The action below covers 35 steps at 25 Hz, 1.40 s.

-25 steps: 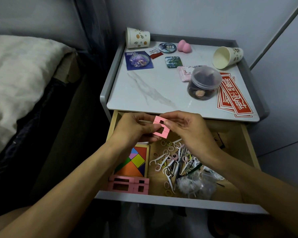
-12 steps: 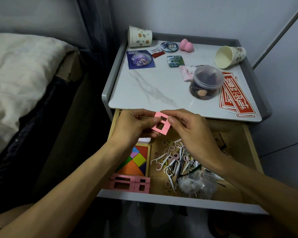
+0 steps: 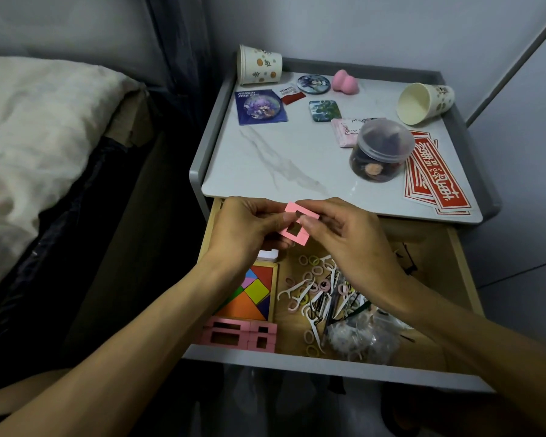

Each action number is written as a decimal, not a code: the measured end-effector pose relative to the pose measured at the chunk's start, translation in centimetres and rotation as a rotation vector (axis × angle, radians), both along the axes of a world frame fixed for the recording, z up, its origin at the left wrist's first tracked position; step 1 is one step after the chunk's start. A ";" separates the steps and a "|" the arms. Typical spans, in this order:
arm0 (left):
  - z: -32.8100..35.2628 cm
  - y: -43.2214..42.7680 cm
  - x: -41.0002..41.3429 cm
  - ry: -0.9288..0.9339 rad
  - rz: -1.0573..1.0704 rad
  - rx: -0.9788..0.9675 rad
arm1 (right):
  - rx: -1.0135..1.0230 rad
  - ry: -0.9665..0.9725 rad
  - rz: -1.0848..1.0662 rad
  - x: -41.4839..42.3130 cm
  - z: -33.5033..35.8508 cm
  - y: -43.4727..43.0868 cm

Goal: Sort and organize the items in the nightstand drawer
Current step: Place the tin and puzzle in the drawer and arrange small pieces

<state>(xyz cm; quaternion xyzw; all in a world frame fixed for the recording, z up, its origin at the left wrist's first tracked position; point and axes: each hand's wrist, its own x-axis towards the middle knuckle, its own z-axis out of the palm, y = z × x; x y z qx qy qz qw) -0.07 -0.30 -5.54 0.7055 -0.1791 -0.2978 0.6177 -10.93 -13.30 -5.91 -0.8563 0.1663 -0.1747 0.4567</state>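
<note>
1. A pink frame (image 3: 297,228) is held above the back of the drawer (image 3: 460,263), clear of everything inside it.
2. It is pinched from both sides. The left hand (image 3: 246,230) grips its left edge between thumb and fingertips. The right hand (image 3: 350,247) grips its right edge between thumb and forefinger, with the other fingers curled below. Whether one piece or two pressed together is held cannot be told.
3. The step in hand is judged to be the gathering of the pink pieces. A pink stack (image 3: 240,335) is already laid in the drawer's front left corner.
4. For the next move the frame would probably have to be brought forward and down to that stack. It would then be released by one hand and laid flat and square on its fellows.
5. A tangram (image 3: 252,294) is seen on the drawer's left side, just behind the stack. A white card behind it is partly hidden by the left hand.
6. Floss picks (image 3: 300,294) and small rings (image 3: 309,263) are scattered across the drawer's middle. A plastic bag (image 3: 360,340) lies at its front.
7. The path to the stack is crossed by the left forearm, so the frame may be better lowered by the right hand. Loose picks lie near the stack and could be nudged.
8. On the nightstand top (image 3: 281,165), behind the drawer, a jar (image 3: 380,149), cups and cards are set well out of the way.
</note>
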 end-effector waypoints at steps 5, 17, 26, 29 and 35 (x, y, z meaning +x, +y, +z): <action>-0.2 -0.1 0.2 -0.035 0.044 0.033 | -0.385 0.061 0.031 0.0 -0.4 0.4; -0.1 0.2 0.4 -0.018 0.057 0.057 | -0.661 0.001 0.101 0.3 -0.7 0.1; 0.3 0.2 0.3 -0.006 0.018 0.122 | -0.724 0.034 0.035 0.6 -0.4 0.6; 0.4 0.2 0.3 -0.017 0.021 0.121 | -0.664 0.029 0.051 0.5 -0.5 0.6; 0.6 0.1 0.2 -0.011 0.031 0.118 | -0.605 -0.004 0.053 0.6 -0.5 0.3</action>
